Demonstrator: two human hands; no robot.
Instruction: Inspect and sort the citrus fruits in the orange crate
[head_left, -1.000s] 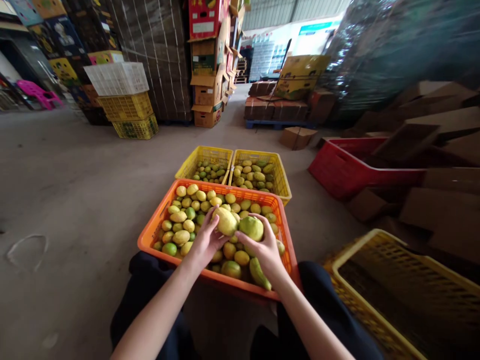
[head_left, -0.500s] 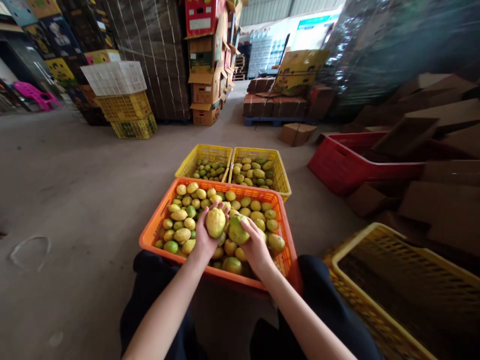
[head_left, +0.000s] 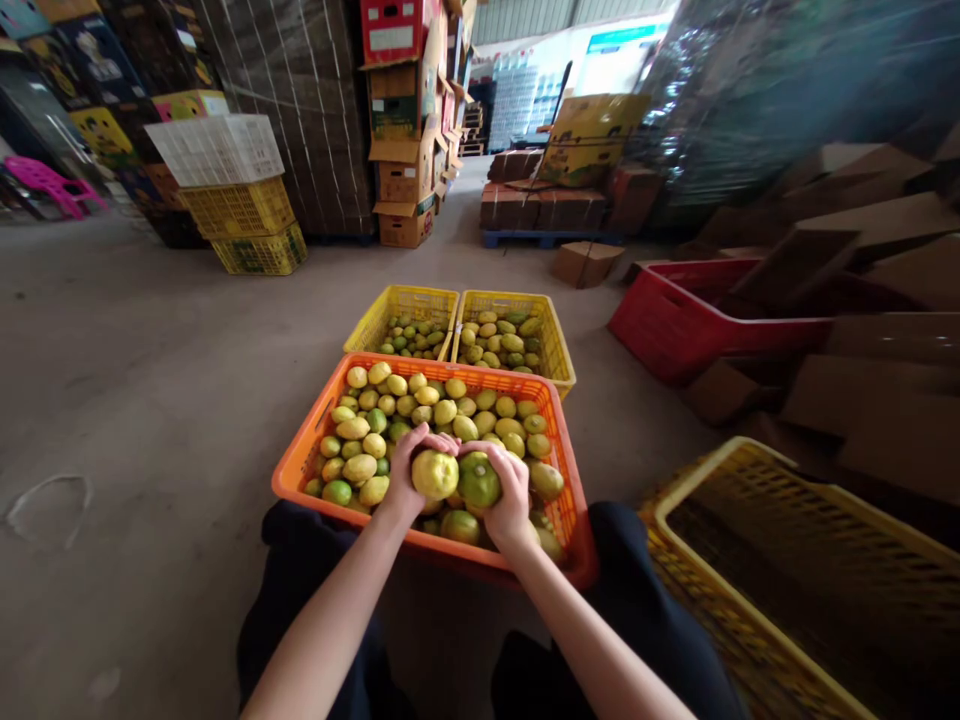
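My left hand is wrapped round a yellow fruit, and my right hand grips a green fruit. The two fruits are side by side, close together, with the fingertips of both hands nearly meeting behind them. Both hands are over the front middle of an orange crate, which holds many yellow and green fruits. Part of the crate's contents is hidden under my hands.
Behind the orange crate are two yellow crates with more fruit. A yellow crate stands at the lower right, near a red crate and cardboard. Stacked crates and boxes stand further back.
Both held fruits have tilted, showing their ends, and sit slightly lower. My fingers have curled in closer around them. The whole view has shifted slightly.
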